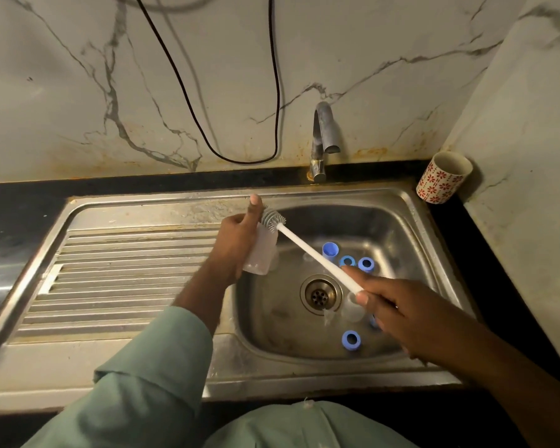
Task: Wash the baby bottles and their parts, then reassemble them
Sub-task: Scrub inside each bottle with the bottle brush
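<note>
Two hands at work over a steel sink (411, 202) set in a dark desk (20, 202). Far left, ribbed drainboard (126, 270), nothing on it that I can make out. Left hand (236, 244) curls around a clear baby bottle (261, 253), thumb sticking up, bottle tilted with its mouth up and toward the basin, held just over the basin's left edge. Bottle brush (307, 247), grey bristle head on a white handle, has its head right at the bottle mouth, touching or just about to enter; can't tell if any bristles are inside. Tap (324, 137) behind, no running water visible. In the basin: drain (320, 294) at center, a blue cap (330, 250) and two blue rings (356, 262) beyond the handle, another blue ring (350, 340) near the front, a clear part (353, 310) by the drain, blurry, likely a nipple or cover. Right hand (398, 315) grips the handle's lower end, fingers wrapped, index finger laid along it. Patterned cup (443, 177) sits on the desk at far right corner. Step looks like scrubbing the bottle's inside, washing stage early, since parts lie loose and nothing is reassembled. Next move likely calls for lining the brush head with the mouth and pushing in while the left hand keeps the bottle steady; slippery wet plastic could twist.
</note>
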{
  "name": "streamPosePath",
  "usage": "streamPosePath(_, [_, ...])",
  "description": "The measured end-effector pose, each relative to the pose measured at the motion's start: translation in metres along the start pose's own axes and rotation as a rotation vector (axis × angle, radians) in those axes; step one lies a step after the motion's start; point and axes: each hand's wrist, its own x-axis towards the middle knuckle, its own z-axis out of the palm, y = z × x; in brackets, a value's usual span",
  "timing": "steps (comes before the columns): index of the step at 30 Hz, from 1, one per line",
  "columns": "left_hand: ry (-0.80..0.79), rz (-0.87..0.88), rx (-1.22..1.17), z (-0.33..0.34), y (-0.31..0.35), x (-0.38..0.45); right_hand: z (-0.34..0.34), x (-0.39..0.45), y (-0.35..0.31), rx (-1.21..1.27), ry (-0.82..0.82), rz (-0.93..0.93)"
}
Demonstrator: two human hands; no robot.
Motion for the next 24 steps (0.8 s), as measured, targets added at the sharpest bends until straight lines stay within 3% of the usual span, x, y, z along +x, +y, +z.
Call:
streamPosePath(4, [0.022, -0.178, -0.413, 0.026, 0.003, -0.006, 0.026, 0.017, -0.010, 0.127, 0.060, 0.033])
streamPosePath(8, [0.326, -0.198, -0.696, 0.015, 0.013, 0.012, 0.037, -0.003, -0.008, 0.056, 0.086, -0.013])
streamPosePath(10, [0.325, -0.166, -0.700, 0.016, 0.012, 0.017, 0.039, -0.002, -0.008, 0.050, 0.073, -0.025])
streamPosePath(13, [0.167, -0.205, -0.744, 0.027, 0.017, 0.017, 0.043, 0.018, -0.010, -0.044, 0.113, -0.039])
streamPosePath(17, [0.401, -0.231, -0.840, 0.010, 0.021, 0.025, 0.046, -0.004, 0.002, -0.071, 0.074, -0.044])
streamPosePath(21, [0.255, -0.210, -0.646, 0.032, 0.009, 0.012, 0.047, 0.019, 0.000, -0.058, 0.129, -0.034])
streamPosePath(24, [0.310, -0.247, -0.799, 0.026, 0.007, 0.013, 0.047, 0.020, 0.002, -0.113, 0.114, -0.003])
